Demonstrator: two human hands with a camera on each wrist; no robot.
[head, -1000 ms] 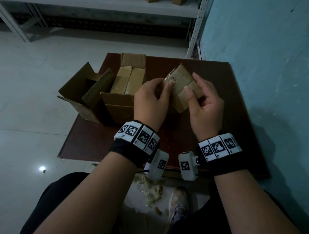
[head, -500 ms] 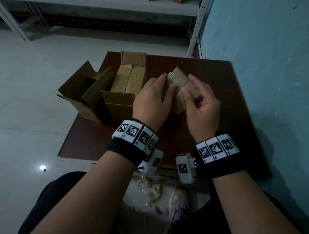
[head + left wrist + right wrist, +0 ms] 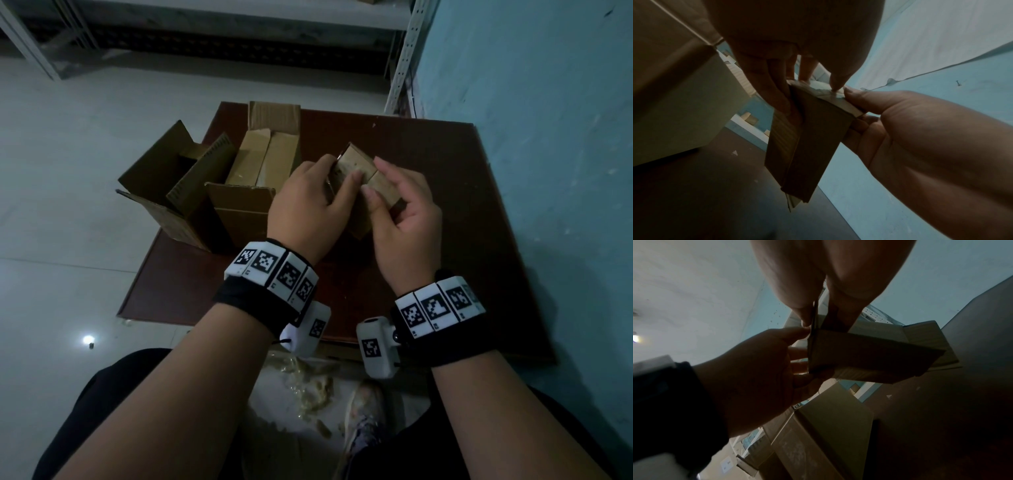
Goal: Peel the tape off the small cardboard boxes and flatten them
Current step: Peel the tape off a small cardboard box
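Above the table point(image 3: 428, 164), both hands' fingers point(image 3: 352, 180) curl round the small box point(image 3: 356, 166); tape point(image 3: 826, 92) under thumbs.

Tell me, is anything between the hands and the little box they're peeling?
Nothing visible. The left hand and right hand both hold the small box directly, above the table. Fingertips press its taped top.

What's getting covered up or cropped here

The left hand point(image 3: 308, 202) and right hand point(image 3: 404, 209) are hiding most of the small brown cardboard box point(image 3: 358, 166), the frame edge is cutting off the grey metal shelving point(image 3: 205, 20) up top, and the crumpled clear tape scraps on the floor point(image 3: 311, 387) are looking too dim to make out.
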